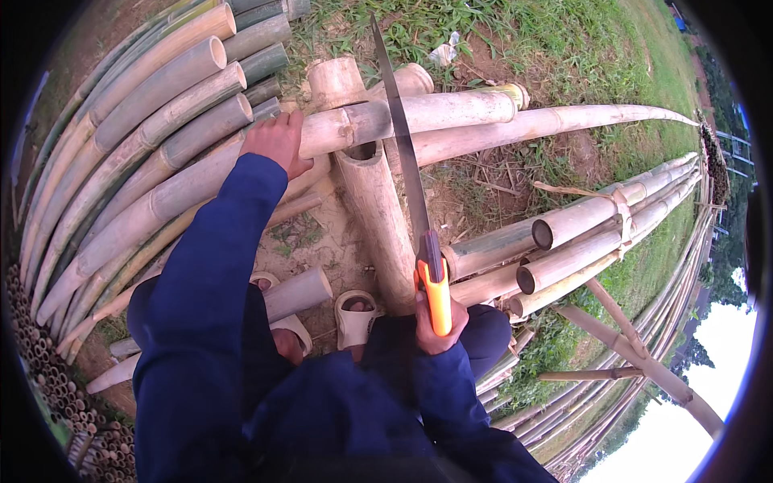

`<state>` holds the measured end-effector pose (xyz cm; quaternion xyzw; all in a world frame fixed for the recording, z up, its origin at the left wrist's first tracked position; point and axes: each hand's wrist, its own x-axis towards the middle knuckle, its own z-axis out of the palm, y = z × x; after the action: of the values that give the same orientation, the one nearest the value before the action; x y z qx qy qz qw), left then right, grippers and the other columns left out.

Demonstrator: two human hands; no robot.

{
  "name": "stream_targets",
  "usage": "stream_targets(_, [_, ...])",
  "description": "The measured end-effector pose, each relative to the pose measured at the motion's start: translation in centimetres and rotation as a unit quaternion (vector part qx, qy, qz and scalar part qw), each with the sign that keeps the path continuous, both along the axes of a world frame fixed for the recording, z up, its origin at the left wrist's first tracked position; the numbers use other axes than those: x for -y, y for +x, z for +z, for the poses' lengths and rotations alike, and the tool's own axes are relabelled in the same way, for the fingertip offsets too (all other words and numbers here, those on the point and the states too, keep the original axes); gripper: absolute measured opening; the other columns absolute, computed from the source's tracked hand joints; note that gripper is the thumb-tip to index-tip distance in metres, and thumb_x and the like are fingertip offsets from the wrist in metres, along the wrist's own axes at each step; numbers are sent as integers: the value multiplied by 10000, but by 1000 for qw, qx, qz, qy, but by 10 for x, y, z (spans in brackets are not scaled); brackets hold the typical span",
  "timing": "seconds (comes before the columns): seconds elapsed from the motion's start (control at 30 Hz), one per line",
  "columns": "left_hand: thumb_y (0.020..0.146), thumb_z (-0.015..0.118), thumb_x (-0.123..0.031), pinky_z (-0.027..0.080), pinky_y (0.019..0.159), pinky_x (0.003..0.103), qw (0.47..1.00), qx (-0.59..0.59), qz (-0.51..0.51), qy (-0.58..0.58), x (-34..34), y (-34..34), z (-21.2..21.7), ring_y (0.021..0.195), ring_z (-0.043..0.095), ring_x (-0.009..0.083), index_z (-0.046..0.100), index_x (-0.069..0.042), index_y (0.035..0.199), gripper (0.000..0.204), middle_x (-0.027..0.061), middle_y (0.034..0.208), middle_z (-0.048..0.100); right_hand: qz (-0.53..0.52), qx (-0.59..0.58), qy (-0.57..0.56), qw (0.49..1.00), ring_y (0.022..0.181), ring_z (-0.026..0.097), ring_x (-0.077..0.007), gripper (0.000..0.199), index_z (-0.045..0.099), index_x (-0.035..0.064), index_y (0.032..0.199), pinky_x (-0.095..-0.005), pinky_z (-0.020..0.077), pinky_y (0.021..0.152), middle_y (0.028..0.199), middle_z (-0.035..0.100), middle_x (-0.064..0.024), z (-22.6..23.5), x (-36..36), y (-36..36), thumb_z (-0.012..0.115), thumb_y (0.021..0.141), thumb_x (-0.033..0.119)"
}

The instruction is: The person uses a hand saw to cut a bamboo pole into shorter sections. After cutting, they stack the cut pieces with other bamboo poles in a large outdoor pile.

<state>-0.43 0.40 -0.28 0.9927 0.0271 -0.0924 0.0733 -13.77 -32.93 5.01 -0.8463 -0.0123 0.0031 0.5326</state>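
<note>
A long bamboo pole (330, 131) runs from the lower left up to the right, lying across the top of a thick bamboo post (372, 209). My left hand (278, 145) is closed over this pole, left of the post. Closed round the orange and black handle of a handsaw (411, 153) is my right hand (441, 326), low in front of me. The saw's blade points away and passes across the pole just right of the post. Whether its teeth have cut into the bamboo, I cannot tell.
Many cut bamboo poles (173, 88) are piled at the left. To the right lies a tied bundle of poles (580, 221), near a slanting bamboo support (636, 354). A short bamboo piece (298, 295) lies by my shoes (355, 316). Grass (547, 48) and bare soil surround the work.
</note>
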Motion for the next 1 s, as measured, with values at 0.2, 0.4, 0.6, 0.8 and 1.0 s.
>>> stream_targets(0.2, [661,848,-344,536,890,434,1000,-13,-6,0,-1,5,2,1015,666,337,522,-65,1185,677,147,1097,649,15,-12,7,1000,522,494,-116,135,630,-17,782,-299,412,516,597,550,-64,8,-36,52,706,879,37])
stream_targets(0.4, [672,849,-357,536,897,426,1000,-1,-1,6,-6,4,-3,1009,674,339,528,-57,1166,661,150,1080,663,46,-5,-49,998,717,717,-188,265,706,-35,1120,-308,544,673,770,711,-155,19,0,-15,676,859,-8])
stream_targets(0.6, [681,849,-371,531,912,416,1000,-16,-7,-11,1,11,6,1022,677,336,531,-52,1165,661,156,1090,670,-4,-92,84,992,529,520,-77,132,650,-5,802,-252,420,503,618,591,-10,6,-24,61,701,910,50])
stream_targets(0.8, [674,845,-357,538,893,434,1000,-14,9,3,-9,6,7,1011,674,344,528,-61,1177,665,146,1099,667,23,-99,64,993,707,624,-107,202,680,-47,1090,-247,484,662,829,683,-81,24,28,-17,642,892,-31])
stream_targets(1.0, [669,842,-343,542,890,442,1000,-16,-2,-12,2,11,6,1036,662,350,524,-65,1192,672,143,1107,660,-35,-105,118,987,542,443,-58,179,640,-4,750,-282,362,495,597,531,36,11,-25,75,696,913,44])
